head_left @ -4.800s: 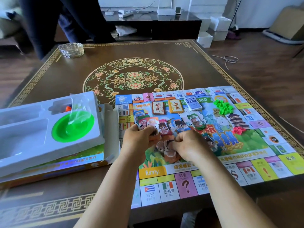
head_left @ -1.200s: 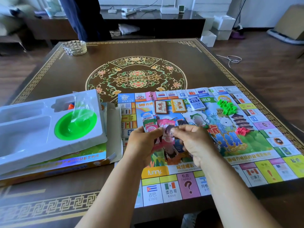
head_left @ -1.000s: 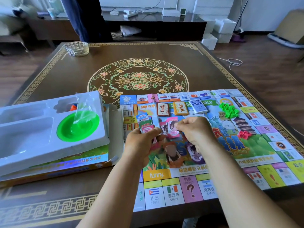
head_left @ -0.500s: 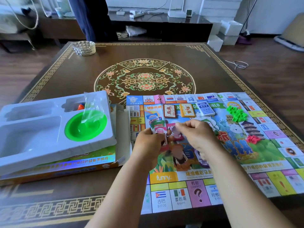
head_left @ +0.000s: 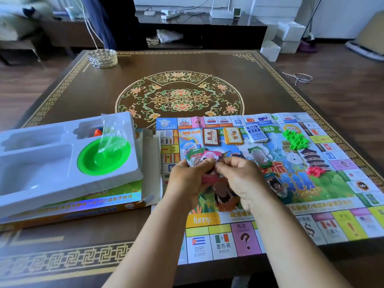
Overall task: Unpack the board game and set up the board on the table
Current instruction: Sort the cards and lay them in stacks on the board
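The colourful paper game board (head_left: 324, 206) lies unfolded on the right half of the dark table (head_left: 178, 65). Above its middle, my left hand (head_left: 189, 179) grips a fan of paper play money (head_left: 200, 157). My right hand (head_left: 239, 179) pinches at the same notes from the right. On the board lie three card decks (head_left: 232, 135), a green-edged note stack (head_left: 259, 157), a pile of green houses (head_left: 295, 139) and a pile of red pieces (head_left: 315, 170). The white plastic insert tray (head_left: 41, 161) sits on the game box (head_left: 87, 206) at the left.
A green dish (head_left: 104, 157) under a clear bag sits in the tray, with small orange pieces (head_left: 97, 132) in a pocket behind. A glass ashtray (head_left: 102, 58) stands at the table's far left corner. A person in dark clothing (head_left: 116, 21) stands beyond the table. A cable lies on the floor (head_left: 300, 77).
Both hands stay together over the board's middle, working the play money. The fan of notes in my left hand has shifted slightly; the view has drifted left.
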The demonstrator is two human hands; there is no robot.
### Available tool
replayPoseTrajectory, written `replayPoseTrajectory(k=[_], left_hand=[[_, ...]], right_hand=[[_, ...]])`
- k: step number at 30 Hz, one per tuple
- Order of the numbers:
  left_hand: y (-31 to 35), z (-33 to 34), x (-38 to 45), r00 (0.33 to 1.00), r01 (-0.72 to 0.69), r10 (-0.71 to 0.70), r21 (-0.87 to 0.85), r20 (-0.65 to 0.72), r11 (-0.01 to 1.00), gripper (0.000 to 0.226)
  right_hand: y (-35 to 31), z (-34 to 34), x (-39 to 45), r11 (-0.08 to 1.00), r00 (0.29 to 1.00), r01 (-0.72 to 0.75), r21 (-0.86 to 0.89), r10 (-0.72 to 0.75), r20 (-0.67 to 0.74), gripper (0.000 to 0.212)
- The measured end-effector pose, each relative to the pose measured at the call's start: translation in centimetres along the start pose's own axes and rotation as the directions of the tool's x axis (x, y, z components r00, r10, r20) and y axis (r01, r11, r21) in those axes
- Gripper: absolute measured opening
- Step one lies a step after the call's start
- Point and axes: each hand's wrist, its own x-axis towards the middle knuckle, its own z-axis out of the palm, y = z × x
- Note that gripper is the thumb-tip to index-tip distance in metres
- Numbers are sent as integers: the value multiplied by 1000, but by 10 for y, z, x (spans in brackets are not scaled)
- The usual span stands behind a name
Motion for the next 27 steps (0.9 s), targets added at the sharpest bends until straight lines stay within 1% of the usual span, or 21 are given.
replayPoseTrajectory(k=[3,6,9,12,14,16,18,21,24,27], left_hand=[[2,-1,0,1000,21,-21,-14,9,1000,15],[4,-3,3,998,54,-55,-42,-24,998,17],[5,-6,6,995,89,-91,-40,-43,995,19],[5,-6,7,994,100,-101,-37,-32,994,29],[5,-6,7,996,81,-81,-15,-43,997,31],[6,-7,7,996,67,-67,-3,-57,998,27],[7,-8,6,996,66,-67,-14,-62,998,24],[9,-8,3,995,73,-75,-29,-60,997,26],[9,-7,3,995,74,-75,-18,-58,997,30],[8,-6,2,996,66,-66,3,-66,998,30]], right_hand=[[-8,-7,7,989,993,40,-142,-55,-106,18],[-17,-16,25,942,977,26,-335,-95,-190,18],[-21,-10,40,886,977,-16,-463,-85,-196,20],[-19,-1,49,838,984,-60,-542,-41,-172,18],[-17,-1,52,839,984,-77,-539,-22,-175,19],[-17,-5,52,868,984,-76,-490,-15,-178,22],[-19,-11,49,910,983,-67,-409,-11,-185,18],[-23,-19,45,946,978,-78,-313,13,-207,12],[-27,-26,40,952,979,-101,-289,43,-202,14],[-29,-30,37,951,979,-80,-299,18,-203,12]])
